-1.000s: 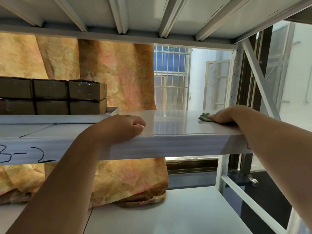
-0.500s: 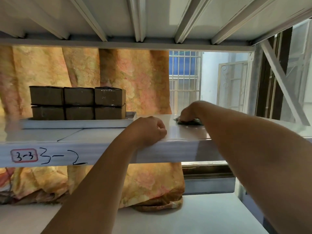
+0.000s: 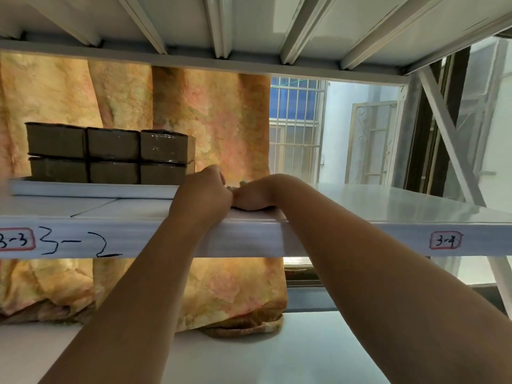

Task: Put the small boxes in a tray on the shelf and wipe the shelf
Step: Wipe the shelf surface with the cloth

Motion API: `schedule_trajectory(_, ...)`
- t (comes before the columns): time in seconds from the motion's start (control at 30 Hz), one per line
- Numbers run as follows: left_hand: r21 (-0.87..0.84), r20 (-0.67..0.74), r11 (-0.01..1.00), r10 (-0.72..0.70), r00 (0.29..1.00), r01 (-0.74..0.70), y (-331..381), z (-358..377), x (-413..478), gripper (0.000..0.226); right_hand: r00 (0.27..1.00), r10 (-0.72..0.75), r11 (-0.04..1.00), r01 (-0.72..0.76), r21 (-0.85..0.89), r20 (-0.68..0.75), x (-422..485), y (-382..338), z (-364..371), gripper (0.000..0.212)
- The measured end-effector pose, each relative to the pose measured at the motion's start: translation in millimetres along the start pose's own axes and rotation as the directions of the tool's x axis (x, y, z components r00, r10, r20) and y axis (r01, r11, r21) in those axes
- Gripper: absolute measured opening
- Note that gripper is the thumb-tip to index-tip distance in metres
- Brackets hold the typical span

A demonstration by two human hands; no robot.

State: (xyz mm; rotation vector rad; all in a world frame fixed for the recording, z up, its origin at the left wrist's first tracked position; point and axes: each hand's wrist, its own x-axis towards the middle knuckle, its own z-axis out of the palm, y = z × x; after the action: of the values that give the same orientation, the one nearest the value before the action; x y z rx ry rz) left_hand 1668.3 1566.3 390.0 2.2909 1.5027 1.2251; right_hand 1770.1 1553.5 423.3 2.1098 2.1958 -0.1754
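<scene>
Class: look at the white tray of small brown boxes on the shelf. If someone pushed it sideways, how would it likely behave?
The tray would probably slide easily, since the shelf looks smooth and glossy. The boxes sit two layers high and rise above the low rim, so a sharp shove might shift the top layer. They look taped and packed snugly side by side, so they would likely move together.

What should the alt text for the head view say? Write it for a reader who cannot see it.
Two bare hands meet on a white metal shelf: the right hand presses a green cloth down, the left hand beside it. To the left, brown small boxes sit stacked two high in a white tray.
</scene>
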Motion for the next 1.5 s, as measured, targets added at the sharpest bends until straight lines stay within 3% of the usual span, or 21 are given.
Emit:
schedule_trajectory(0.13, 0.0, -0.002, 1.0, 0.002, 1.0, -0.002, 0.5, -1.2, -2.5, 0.024, 0.991, -0.131, 0.99, 0.13, -0.05, -0.032, -10.2, 14.6, 10.6, 0.05)
schedule_trajectory(0.27, 0.047, 0.057, 0.999, 0.017, 0.998, -0.02, 2.0, -0.4, -1.5, 0.023, 0.989, -0.122, 0.992, 0.124, 0.01, -0.086, -16.9, 31.2, 16.4, 0.05)
schedule_trajectory(0.37, 0.054, 0.123, 0.997, 0.048, 0.991, -0.055, 5.4, 0.6, -0.7, 0.02, 0.993, -0.062, 0.994, 0.053, -0.094, -0.104, -20.4, 39.8, 18.4, 0.056)
schedule_trajectory(0.67, 0.04, 0.262, 0.952, 0.283, 0.923, -0.303, 39.1, 18.3, -1.3, 0.023, 0.993, 0.04, 0.995, -0.03, 0.093, -0.107, -34.7, 77.9, 15.6, 0.052)
schedule_trajectory(1.0, 0.07, 0.333, 0.923, 0.335, 0.882, -0.377, 51.8, 31.8, 7.5, 0.026, 0.942, 0.326, 0.934, -0.309, 0.178, -0.08, -39.4, 173.3, 10.8, 0.054)
schedule_trajectory(1.27, 0.053, 0.51, 0.819, 0.47, 0.721, -0.572, 82.7, 46.7, 30.1, 0.022, 0.859, 0.511, 0.858, -0.507, 0.084, -0.031, -31.2, 210.8, -1.8, 0.064)
schedule_trajectory(1.5, 0.055, 0.597, 0.781, 0.474, 0.648, -0.622, 89.3, 53.0, 42.4, 0.026, 0.822, 0.568, 0.821, -0.563, 0.093, -0.038, 0.3, 234.8, -12.1, 0.055)
